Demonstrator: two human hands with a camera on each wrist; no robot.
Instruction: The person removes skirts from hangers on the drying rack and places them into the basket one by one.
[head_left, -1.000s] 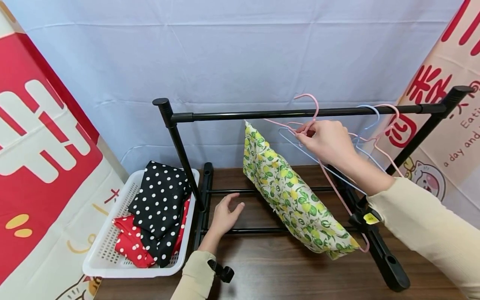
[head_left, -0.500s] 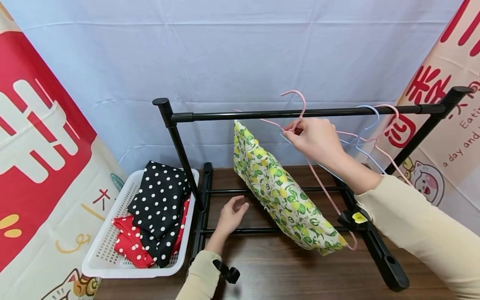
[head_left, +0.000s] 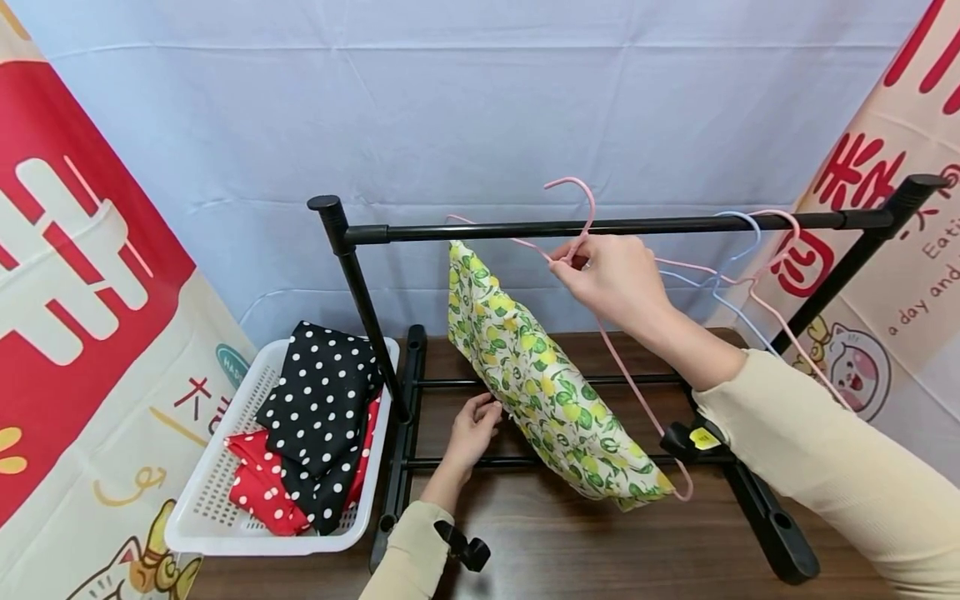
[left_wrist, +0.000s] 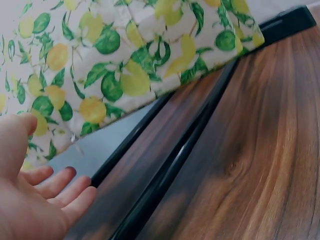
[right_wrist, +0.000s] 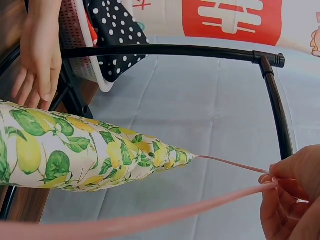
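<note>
My right hand (head_left: 615,279) pinches a pink clothes hanger (head_left: 632,382) at the base of its hook, with the hook rising above the rack's black top rail (head_left: 465,231). A white cloth with a lemon and green leaf print (head_left: 540,375) hangs between the hanger's two ends, slanting down toward the front right. My left hand (head_left: 474,429) is at the cloth's lower left side. In the left wrist view its thumb overlaps the cloth's edge, and its fingers (left_wrist: 75,195) extend loosely below, holding nothing.
A white basket (head_left: 180,508) at left holds black and red polka-dot cloths (head_left: 322,400). Blue (head_left: 756,237) and pink hangers (head_left: 793,229) hang at the rail's right. Lower black bars (head_left: 517,462) cross above the wooden table (head_left: 540,542); a pale blue sheet (head_left: 450,100) hangs behind.
My right hand has moved left along the rail, carrying the hanger and lemon cloth. My left hand has moved slightly right, closing up to the cloth's edge.
</note>
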